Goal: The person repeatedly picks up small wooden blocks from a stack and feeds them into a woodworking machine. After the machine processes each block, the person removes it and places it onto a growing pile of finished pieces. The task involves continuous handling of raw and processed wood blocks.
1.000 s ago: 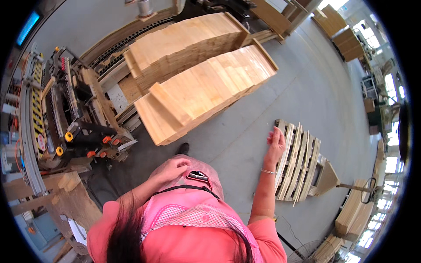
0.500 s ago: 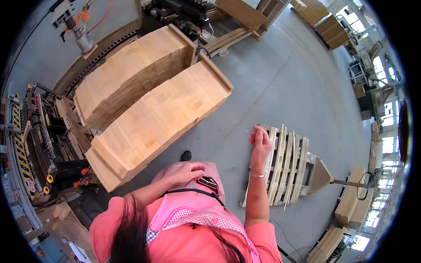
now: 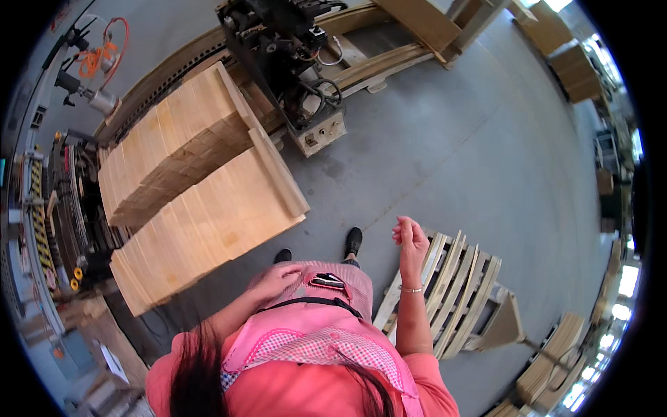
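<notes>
My left hand (image 3: pixel 278 279) lies flat against the front of my pink checked apron (image 3: pixel 351 278), its fingers stretched out and holding nothing I can see. A dark phone-like object (image 3: pixel 328 281) shows at the apron's pocket, just right of that hand. My right hand (image 3: pixel 411 238) is raised in front of me with its fingers curled in and no object visible in them. Ahead to the left stand two long stacks of pale wooden boards, the near stack (image 3: pixel 208 226) and the far stack (image 3: pixel 170 128). Both hands are apart from the stacks.
A slatted wooden pallet (image 3: pixel 455 281) lies beside my right forearm, with a triangular pallet-jack end (image 3: pixel 501 321) behind it. A black machine with a control box (image 3: pixel 324 133) stands beyond the stacks. Roller machinery (image 3: pixel 69 201) runs along the left. Board piles (image 3: pixel 552 354) stand at far right.
My view has shifted: the stacks sit further left, the machine's control box has come into view, and both shoes show. My left hand has slid slightly left along the apron.
</notes>
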The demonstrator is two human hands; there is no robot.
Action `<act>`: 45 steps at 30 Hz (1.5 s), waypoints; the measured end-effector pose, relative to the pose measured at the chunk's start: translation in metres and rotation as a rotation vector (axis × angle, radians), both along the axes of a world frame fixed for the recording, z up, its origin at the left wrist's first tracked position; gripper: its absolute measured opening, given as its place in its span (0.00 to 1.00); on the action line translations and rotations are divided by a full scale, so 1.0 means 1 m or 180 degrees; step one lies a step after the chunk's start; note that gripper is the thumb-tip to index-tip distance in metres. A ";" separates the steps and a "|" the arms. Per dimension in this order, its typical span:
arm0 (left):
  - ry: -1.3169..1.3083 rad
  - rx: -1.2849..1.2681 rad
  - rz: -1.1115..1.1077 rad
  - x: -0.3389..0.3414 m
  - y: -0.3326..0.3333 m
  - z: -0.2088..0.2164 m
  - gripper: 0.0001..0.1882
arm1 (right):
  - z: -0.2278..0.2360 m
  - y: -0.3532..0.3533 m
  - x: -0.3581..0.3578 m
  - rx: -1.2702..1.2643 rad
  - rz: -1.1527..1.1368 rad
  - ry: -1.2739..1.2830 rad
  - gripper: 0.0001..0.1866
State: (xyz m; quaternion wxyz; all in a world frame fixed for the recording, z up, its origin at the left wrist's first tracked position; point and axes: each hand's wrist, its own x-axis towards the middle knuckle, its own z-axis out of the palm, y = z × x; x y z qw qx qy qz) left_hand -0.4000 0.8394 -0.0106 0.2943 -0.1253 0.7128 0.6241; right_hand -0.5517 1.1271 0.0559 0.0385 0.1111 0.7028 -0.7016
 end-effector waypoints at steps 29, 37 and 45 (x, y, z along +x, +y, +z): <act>0.0285 0.2882 0.7688 -0.145 0.067 -0.233 0.18 | -0.022 -0.367 -0.347 -0.0277 0.3721 0.1508 0.16; 0.0073 0.2876 0.8352 -0.208 0.089 -0.269 0.18 | -0.053 -0.421 -0.352 -0.0811 0.3936 0.1030 0.17; -0.0066 0.2858 0.8527 -0.238 0.094 -0.286 0.18 | -0.060 -0.455 -0.353 -0.0725 0.3813 0.1129 0.18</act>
